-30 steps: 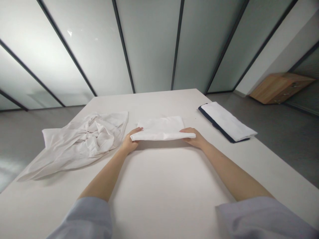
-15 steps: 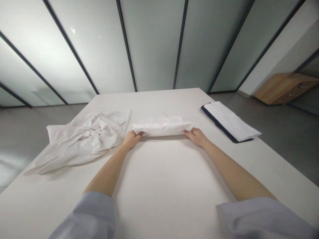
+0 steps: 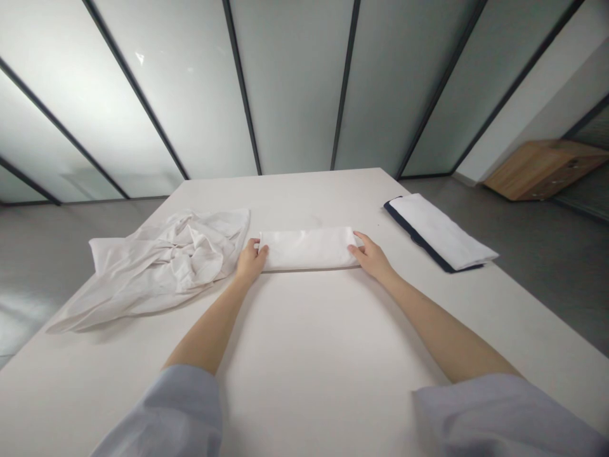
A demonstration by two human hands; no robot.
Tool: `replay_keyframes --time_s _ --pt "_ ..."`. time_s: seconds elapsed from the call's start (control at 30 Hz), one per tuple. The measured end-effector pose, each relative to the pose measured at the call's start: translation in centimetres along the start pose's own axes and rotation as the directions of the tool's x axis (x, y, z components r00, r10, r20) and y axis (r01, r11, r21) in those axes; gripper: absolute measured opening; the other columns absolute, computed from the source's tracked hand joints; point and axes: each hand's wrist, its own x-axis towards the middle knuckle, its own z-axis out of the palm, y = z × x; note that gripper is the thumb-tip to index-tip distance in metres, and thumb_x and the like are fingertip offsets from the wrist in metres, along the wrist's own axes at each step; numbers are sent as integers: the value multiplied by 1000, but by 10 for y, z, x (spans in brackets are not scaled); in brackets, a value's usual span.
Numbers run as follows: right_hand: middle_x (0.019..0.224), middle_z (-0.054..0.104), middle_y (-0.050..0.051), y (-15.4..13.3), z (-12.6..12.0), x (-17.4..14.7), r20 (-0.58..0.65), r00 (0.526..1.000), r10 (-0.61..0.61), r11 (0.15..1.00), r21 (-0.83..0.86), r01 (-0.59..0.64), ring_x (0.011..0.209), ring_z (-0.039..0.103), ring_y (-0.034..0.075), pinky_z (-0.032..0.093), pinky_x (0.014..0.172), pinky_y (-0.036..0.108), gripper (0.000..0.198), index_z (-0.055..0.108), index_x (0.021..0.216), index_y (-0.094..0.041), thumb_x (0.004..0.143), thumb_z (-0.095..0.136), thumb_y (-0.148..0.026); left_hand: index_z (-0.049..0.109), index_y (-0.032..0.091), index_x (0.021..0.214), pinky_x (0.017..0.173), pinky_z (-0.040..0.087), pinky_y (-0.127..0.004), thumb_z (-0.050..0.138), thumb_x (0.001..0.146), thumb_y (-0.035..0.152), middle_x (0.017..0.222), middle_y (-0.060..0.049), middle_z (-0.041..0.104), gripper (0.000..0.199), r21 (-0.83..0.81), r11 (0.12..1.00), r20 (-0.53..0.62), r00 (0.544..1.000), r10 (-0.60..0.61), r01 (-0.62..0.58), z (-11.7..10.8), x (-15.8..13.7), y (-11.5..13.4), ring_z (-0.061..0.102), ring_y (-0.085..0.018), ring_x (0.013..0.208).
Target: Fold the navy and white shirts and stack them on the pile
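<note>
A folded white cloth [image 3: 308, 249] lies as a flat narrow rectangle near the middle of the white table. My left hand [image 3: 251, 259] grips its left end, the thumb on top and the fingers at the far side. At the right end my right hand [image 3: 372, 255] holds it the same way, thumb over the top face. Whether the cloth is a garment cannot be made out. Left of my left hand spreads a crumpled white cloth [image 3: 190, 260], loosely heaped with one corner stretched toward the table's left edge.
On the right edge of the table [image 3: 314, 355] lies a folded white cloth [image 3: 442, 231] on top of a folded dark blue cloth [image 3: 419, 244]. Frosted glass panels [image 3: 295, 82] stand behind the table. A wooden cabinet [image 3: 537, 168] is on the floor at far right.
The middle cloth's raised near edge has been turned over away from me, and it now lies as a flat rectangle. My hands have moved from its near corners to its two ends.
</note>
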Motion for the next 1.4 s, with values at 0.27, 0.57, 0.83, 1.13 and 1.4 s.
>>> replay_keyframes --time_s 0.27,0.57,0.83,1.13,1.4 --pt "75 64 5 6 3 -1 -95 986 -137 981 -150 122 71 61 24 50 71 38 55 52 131 -16 90 46 -51 63 16 122 84 48 -35 40 88 23 95 -10 68 42 226 962 -35 985 166 -154 -1 -5 1 64 -24 89" --pt "147 43 15 2 1 -6 -59 867 -494 815 -378 439 137 36 33 33 108 53 56 44 141 -21 94 39 -52 53 17 133 113 29 -48 44 93 37 147 -14 42 46 418 777 26 861 509 -472 -3 -17 11 34 -29 138" --pt "151 40 11 3 9 -7 265 901 -343 816 -391 425 138 38 28 35 111 46 56 46 143 -23 96 35 -51 39 18 145 114 28 -46 56 81 61 154 -14 33 79 366 748 343 828 444 -553 2 -19 10 28 -32 142" --pt "150 42 10 -3 5 -6 275 916 -292 850 -363 381 136 42 29 37 109 47 54 49 141 -24 95 42 -50 43 20 142 114 28 -46 62 76 62 152 -13 38 80 373 787 310 865 394 -492 6 -20 14 32 -33 140" --pt "136 58 11 -10 0 -6 264 916 -302 825 -409 390 123 53 30 40 102 47 47 59 128 -21 96 41 -49 45 21 142 114 25 -50 62 78 61 151 -15 39 77 422 783 266 888 375 -457 5 -21 13 32 -35 140"
